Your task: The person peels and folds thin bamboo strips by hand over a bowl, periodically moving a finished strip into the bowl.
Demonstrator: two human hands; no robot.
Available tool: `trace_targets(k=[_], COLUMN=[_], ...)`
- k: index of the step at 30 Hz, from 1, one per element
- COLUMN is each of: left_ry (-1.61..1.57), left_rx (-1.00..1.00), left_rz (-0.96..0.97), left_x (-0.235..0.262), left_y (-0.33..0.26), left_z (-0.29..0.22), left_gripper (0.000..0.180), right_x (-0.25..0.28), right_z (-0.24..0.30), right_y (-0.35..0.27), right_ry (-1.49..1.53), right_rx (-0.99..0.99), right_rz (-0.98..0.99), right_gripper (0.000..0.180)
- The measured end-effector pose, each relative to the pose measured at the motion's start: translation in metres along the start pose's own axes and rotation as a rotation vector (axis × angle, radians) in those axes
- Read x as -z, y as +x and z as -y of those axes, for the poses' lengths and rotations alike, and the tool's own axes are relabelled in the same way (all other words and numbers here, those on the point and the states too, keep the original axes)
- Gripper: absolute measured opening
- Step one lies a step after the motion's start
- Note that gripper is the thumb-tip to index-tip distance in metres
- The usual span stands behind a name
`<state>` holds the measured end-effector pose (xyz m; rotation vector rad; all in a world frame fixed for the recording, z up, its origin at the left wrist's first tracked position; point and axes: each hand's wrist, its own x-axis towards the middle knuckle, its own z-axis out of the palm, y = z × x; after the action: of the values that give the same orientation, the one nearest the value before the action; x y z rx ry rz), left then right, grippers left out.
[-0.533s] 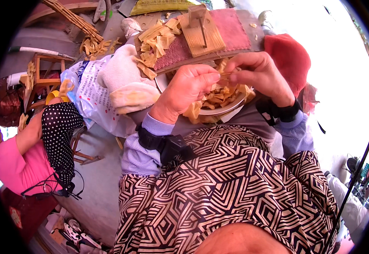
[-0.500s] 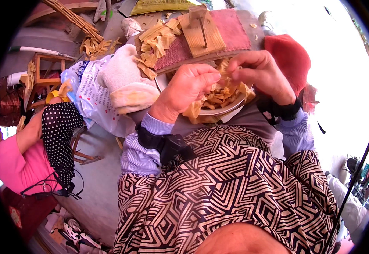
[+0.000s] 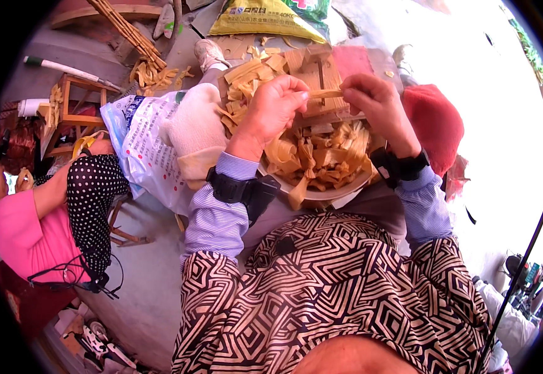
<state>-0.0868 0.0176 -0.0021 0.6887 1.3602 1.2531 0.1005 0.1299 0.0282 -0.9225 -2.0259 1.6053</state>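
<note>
A flat tan strip (image 3: pixel 325 94) stretches between my two hands, above the near edge of a wooden board. My left hand (image 3: pixel 273 111) pinches one end between thumb and fingers. At the other end, my right hand (image 3: pixel 384 111) is closed on it in the same way. Just below the hands, a pale bowl (image 3: pixel 324 198) in my lap is heaped with curled, folded tan strips (image 3: pixel 327 153). Behind the strip stands a wooden block (image 3: pixel 306 68) with a thin metal rod, partly covered by my hands. More flat strips (image 3: pixel 246 78) lie left of the block.
A pale cloth (image 3: pixel 197 128) covers my left knee and a red cloth (image 3: pixel 435 128) my right. Left of me are a plastic bag (image 3: pixel 150 146), a small wooden stool (image 3: pixel 75 118) and a seated person (image 3: pixel 97 199). A yellow sack (image 3: pixel 262 22) lies at the far side.
My hands have moved apart and farther from me, drawing the strip out straight between them. The bowl's contents are less covered now. The whole view has shifted slightly.
</note>
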Motion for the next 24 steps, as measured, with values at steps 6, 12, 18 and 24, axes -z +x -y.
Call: trace_targets(k=[6,12,18,24], left_ry=[0.072,0.608,0.159,-0.319], left_rx=[0.000,-0.311,-0.083,-0.004], left_rz=[-0.074,-0.307,-0.069,0.167], left_x=[-0.004,0.009,-0.023,-0.050], left_y=[0.022,0.031,-0.013,-0.038], left_z=[0.004,0.036,0.027,0.009], left_gripper=[0.007,0.008,0.008,0.012], right_x=[-0.001,0.004,-0.015,-0.036], right_z=[-0.024,-0.030,-0.003,-0.007], right_y=[0.018,0.010,-0.029,-0.030], right_ry=[-0.132,-0.436,-0.503,-0.372], right_rx=[0.141,0.169,0.621,0.422], right_rz=[-0.048,-0.095,-0.186,-0.242], right_gripper=[0.010,0.015,0.024,0.013])
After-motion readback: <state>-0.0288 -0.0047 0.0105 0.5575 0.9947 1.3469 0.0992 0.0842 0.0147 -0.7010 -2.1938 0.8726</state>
